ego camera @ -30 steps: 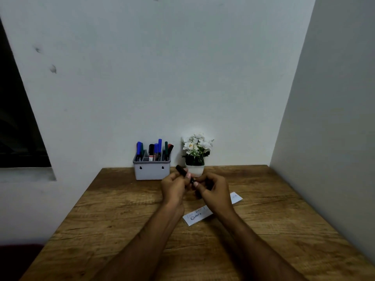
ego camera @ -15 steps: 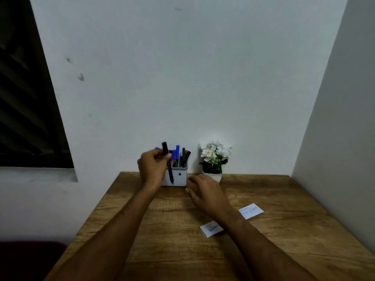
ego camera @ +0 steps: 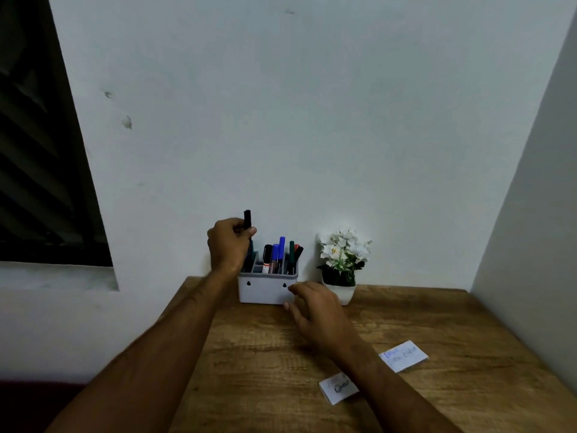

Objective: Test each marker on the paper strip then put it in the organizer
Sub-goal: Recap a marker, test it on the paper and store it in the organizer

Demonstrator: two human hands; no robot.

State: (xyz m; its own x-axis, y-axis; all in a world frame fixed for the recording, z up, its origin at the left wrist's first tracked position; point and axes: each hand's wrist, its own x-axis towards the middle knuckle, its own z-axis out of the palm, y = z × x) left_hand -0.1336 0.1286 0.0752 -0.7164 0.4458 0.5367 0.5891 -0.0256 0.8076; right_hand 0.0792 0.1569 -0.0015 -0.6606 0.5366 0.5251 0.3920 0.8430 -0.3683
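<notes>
My left hand (ego camera: 229, 245) holds a black marker (ego camera: 247, 219) upright over the left end of the grey organizer (ego camera: 265, 290); the marker's lower part dips toward the left compartment behind my fingers. Several blue, green, red and black markers (ego camera: 278, 256) stand in the organizer. My right hand (ego camera: 318, 314) rests open on the table with fingertips touching the organizer's front right corner. The white paper strip (ego camera: 404, 356) with scribbles lies to the right, partly hidden under my right forearm.
A small white pot with white flowers (ego camera: 342, 264) stands just right of the organizer against the wall. The wooden table (ego camera: 249, 354) sits in a corner, with a wall on the right and a dark window (ego camera: 37, 151) at the left.
My hands parted from holding the marker together. The left hand carried it up to the organizer's left end, and the right hand moved forward to the organizer's front.
</notes>
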